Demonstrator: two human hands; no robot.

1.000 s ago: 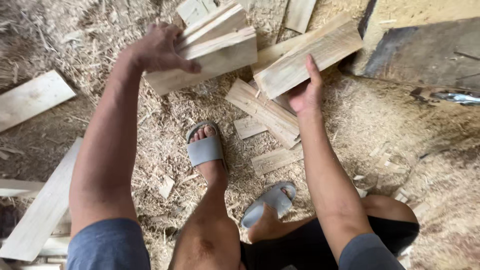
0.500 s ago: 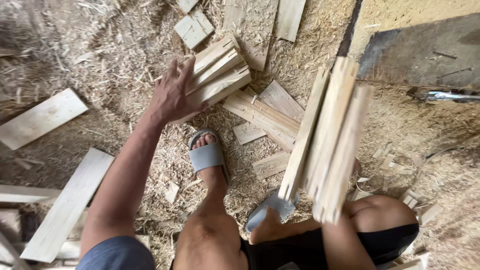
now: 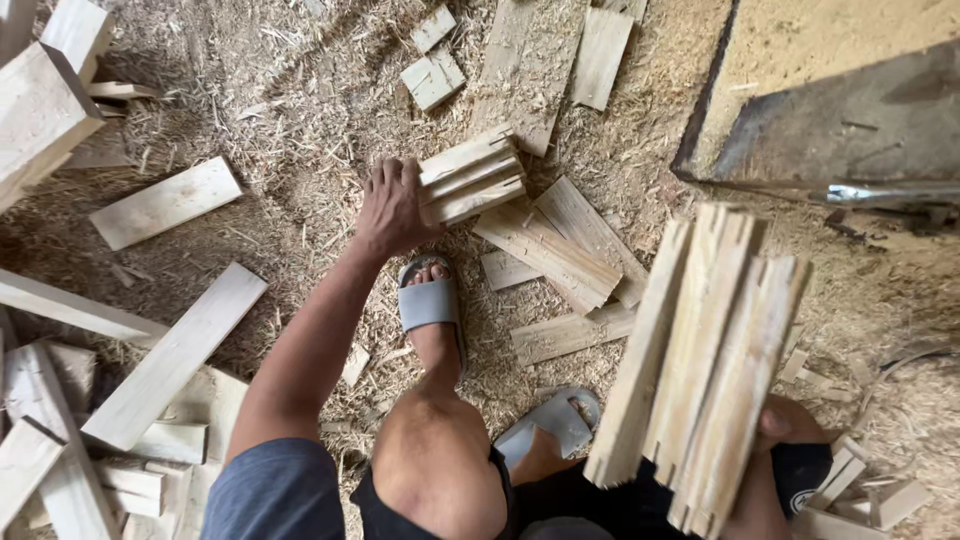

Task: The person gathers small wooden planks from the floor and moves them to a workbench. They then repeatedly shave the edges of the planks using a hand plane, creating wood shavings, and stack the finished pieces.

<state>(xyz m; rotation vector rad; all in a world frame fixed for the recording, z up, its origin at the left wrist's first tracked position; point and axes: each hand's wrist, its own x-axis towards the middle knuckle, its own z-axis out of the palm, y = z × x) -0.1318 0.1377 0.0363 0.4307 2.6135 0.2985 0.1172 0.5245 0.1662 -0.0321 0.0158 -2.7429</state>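
My right hand (image 3: 790, 425) grips a long slat bundle (image 3: 700, 360), upright, long axis running away from me. My left hand (image 3: 392, 205), extended ahead, clasps a shorter stack (image 3: 470, 175) lying crosswise above my sandal (image 3: 428, 300).

I see a floor (image 3: 300, 110) covered in sawdust and pale wood shavings. Loose planks (image 3: 165, 200) lie scattered at left, with more stacked in the lower left corner. Short offcuts (image 3: 433, 78) sit near the top. At upper right stands a dusty slab (image 3: 850, 110) with a metal edge. The light is soft daylight.
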